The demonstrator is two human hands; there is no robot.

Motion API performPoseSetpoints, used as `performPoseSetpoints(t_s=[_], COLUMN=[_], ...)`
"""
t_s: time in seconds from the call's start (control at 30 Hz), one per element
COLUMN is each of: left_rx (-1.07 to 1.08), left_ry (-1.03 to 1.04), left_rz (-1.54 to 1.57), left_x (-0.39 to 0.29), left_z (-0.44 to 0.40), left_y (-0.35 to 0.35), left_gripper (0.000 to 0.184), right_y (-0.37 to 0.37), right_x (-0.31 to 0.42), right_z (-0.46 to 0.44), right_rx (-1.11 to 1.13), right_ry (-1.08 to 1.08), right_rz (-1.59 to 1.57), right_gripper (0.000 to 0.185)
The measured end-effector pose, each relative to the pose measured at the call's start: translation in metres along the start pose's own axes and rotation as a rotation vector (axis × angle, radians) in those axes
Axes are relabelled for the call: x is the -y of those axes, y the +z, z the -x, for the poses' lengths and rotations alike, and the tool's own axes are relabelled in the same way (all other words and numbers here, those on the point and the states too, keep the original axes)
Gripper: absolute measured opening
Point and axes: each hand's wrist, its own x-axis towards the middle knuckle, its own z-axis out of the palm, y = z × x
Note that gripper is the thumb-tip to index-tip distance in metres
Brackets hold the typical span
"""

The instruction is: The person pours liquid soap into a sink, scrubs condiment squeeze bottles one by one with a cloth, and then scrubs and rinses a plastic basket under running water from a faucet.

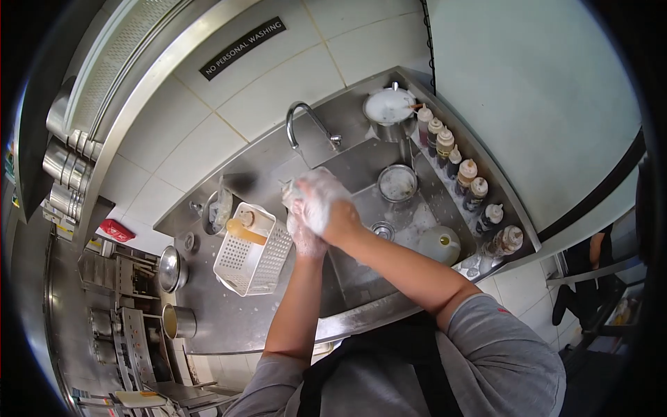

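Note:
Thick white suds cover both hands, which meet over the left side of the sink [354,271], below the curved tap [300,115]. My left hand [303,233] is closed around a small pale thing [287,192], mostly hidden by fingers and foam. Over it lies my right hand [326,201], smeared by motion, so its fingers do not show clearly. A white perforated basket [260,267] stands just left of my left hand, with a yellowish-handled utensil [244,233] in it. In the sink are a small round metal bowl [398,183] and a large pale container [439,245].
Several squeeze bottles [467,174] line the sink's right ledge, beside a metal pot of foamy water [390,111]. Metal bowls [170,270] and a pot [179,322] stand at the left edge. A shelf [135,90] overhangs the left. Another person [590,267] is at far right.

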Motion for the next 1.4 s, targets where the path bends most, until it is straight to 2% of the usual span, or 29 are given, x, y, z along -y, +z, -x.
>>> performPoseSetpoints(t_s=[0.07, 0.13, 0.2, 0.23, 0.3, 0.33, 0.37, 0.4, 0.43, 0.47, 0.53, 0.57, 0.6, 0.67, 0.7, 0.73, 0.8, 0.83, 0.87, 0.9, 0.93, 0.97, 1.03, 1.13, 1.17, 1.2, 1.27, 1.33, 1.4], left_rx=[0.015, 0.029, -0.013, -0.021, 0.066, 0.110, 0.108, 0.321, 0.538, 0.540, 0.255, 0.156, 0.153, -0.232, -0.119, -0.121, 0.219, 0.036, 0.031, 0.037, 0.047, 0.130, 0.215, 0.036, 0.104, 0.103, 0.181, 0.101, 0.200], left_ry=[0.015, 0.049, 0.054, 0.058, 0.032, 0.020, 0.022, -0.068, -0.155, -0.146, -0.070, -0.064, -0.055, -0.073, -0.166, -0.165, -0.353, -0.305, -0.332, -0.343, -0.355, -0.330, -0.305, -0.404, -0.405, -0.402, -0.281, -0.353, -0.357], left_rz=[-0.077, -0.146, -0.091, -0.088, -0.058, -0.041, -0.037, 0.133, 0.303, 0.303, -0.040, -0.066, -0.070, -0.332, -0.211, -0.210, 0.022, -0.153, -0.188, -0.089, 0.010, 0.097, 0.187, -0.012, 0.068, 0.073, -0.072, -0.062, -0.156], left_x=[-0.001, -0.006, -0.016, -0.016, -0.013, -0.011, -0.006, 0.000, 0.004, 0.002, 0.000, 0.007, 0.014, 0.027, 0.025, 0.026, 0.024, 0.032, 0.031, 0.029, 0.026, 0.025, 0.026, 0.021, 0.020, 0.022, 0.029, 0.035, 0.035], left_z=[-0.012, -0.019, -0.019, -0.020, -0.024, -0.026, -0.034, -0.042, -0.049, -0.045, -0.027, -0.023, -0.017, -0.007, -0.009, -0.008, -0.001, 0.002, 0.007, 0.013, 0.017, 0.015, 0.013, 0.021, 0.025, 0.027, 0.027, 0.026, 0.029], left_y=[-0.030, -0.040, -0.032, -0.034, -0.037, -0.039, -0.048, -0.059, -0.070, -0.062, -0.035, -0.038, -0.034, -0.028, -0.043, -0.057, -0.068, -0.065, -0.058, -0.047, -0.039, -0.046, -0.059, -0.054, -0.052, -0.054, -0.066, -0.079, -0.080], left_gripper=[0.048, 0.048, 0.058, 0.058, 0.078, 0.088, 0.088, 0.094, 0.099, 0.099, 0.100, 0.090, 0.090, 0.076, 0.066, 0.066, 0.068, 0.073, 0.076, 0.076, 0.076, 0.074, 0.073, 0.066, 0.060, 0.060, 0.059, 0.058, 0.071], right_y=[-0.002, -0.021, -0.034, -0.027, -0.022, -0.021, -0.025, -0.026, -0.025, -0.023, -0.020, -0.020, -0.016, -0.005, -0.014, -0.022, -0.025, -0.016, -0.007, 0.001, 0.007, 0.011, 0.012, -0.012, -0.007, -0.013, -0.007, -0.014, -0.018], right_x=[0.001, -0.009, -0.031, -0.037, -0.042, -0.046, -0.042, -0.039, -0.040, -0.043, -0.049, -0.054, -0.047, -0.027, -0.018, -0.010, -0.007, -0.015, -0.019, -0.019, -0.014, -0.005, -0.006, -0.017, -0.019, -0.014, -0.010, -0.016, -0.019], right_z=[0.017, 0.067, 0.088, 0.094, 0.094, 0.095, 0.087, 0.084, 0.087, 0.088, 0.093, 0.096, 0.100, 0.110, 0.098, 0.085, 0.062, 0.046, 0.025, 0.015, 0.019, 0.027, 0.031, 0.011, -0.001, -0.005, 0.001, -0.002, -0.003], right_rx=[0.016, 0.061, -0.045, -0.037, -0.197, -0.195, -0.039, 0.142, 0.186, 0.196, 0.056, -0.036, -0.025, -0.148, 0.033, 0.190, 0.330, 0.327, 0.096, -0.134, -0.137, 0.018, 0.174, -0.009, -0.100, 0.072, -0.082, -0.044, -0.004], right_ry=[-0.171, -0.269, -0.047, -0.050, 1.139, 1.138, 1.420, 1.697, 1.740, 1.735, 1.655, 1.616, 1.613, 0.539, 0.426, 0.280, -0.137, -0.141, 0.068, 0.277, 0.273, 0.119, -0.039, -0.188, 0.077, 0.570, 0.016, -0.087, -0.190], right_rz=[0.153, 0.305, 0.183, 0.179, -1.027, -1.024, -1.344, -1.662, -1.627, -1.624, -1.591, -1.572, -1.577, -0.472, -0.306, -0.135, 0.215, 0.213, -0.010, -0.232, -0.233, 0.178, 0.591, -0.075, -0.173, -0.581, -0.126, -0.117, -0.109], right_gripper=[0.045, 0.032, 0.027, 0.027, 0.027, 0.027, 0.031, 0.035, 0.042, 0.042, 0.041, 0.033, 0.033, 0.021, 0.025, 0.030, 0.035, 0.035, 0.034, 0.033, 0.033, 0.031, 0.030, 0.025, 0.023, 0.024, 0.023, 0.023, 0.022])
